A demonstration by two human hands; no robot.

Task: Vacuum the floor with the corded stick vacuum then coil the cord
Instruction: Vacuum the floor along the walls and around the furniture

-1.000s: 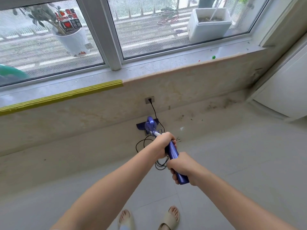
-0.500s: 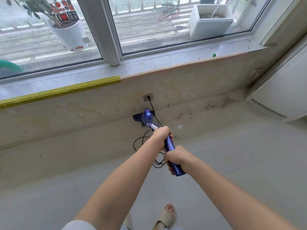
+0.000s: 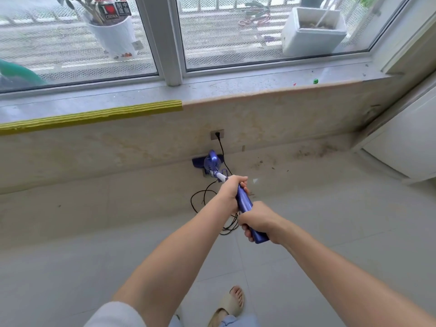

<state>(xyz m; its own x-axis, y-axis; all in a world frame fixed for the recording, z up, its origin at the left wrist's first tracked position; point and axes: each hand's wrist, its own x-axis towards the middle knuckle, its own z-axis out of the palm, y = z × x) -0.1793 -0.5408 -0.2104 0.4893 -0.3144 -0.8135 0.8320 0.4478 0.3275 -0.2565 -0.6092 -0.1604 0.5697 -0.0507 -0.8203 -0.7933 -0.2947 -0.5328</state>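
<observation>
1. Both hands are wrapped around the purple handle (image 3: 246,210) of the corded stick vacuum (image 3: 212,164): the left hand (image 3: 232,192) is clenched round it higher up, near the white tube, and the right hand (image 3: 258,220) grips the butt end.
2. Compared with a second ago, the floor head (image 3: 197,162) is seen pushed further forward, now right against the base of the low wall beneath the wall socket (image 3: 217,134).
3. The black cord (image 3: 200,197) remains plugged in and is seen lying in loose loops on the tiled floor (image 3: 330,232), just behind the head and under the handle.
4. Dark debris (image 3: 311,152) is left along the wall base to the right, so the vacuuming is judged unfinished and the coiling not yet begun.
5. The slack loops could be run over on the pull-back.
</observation>
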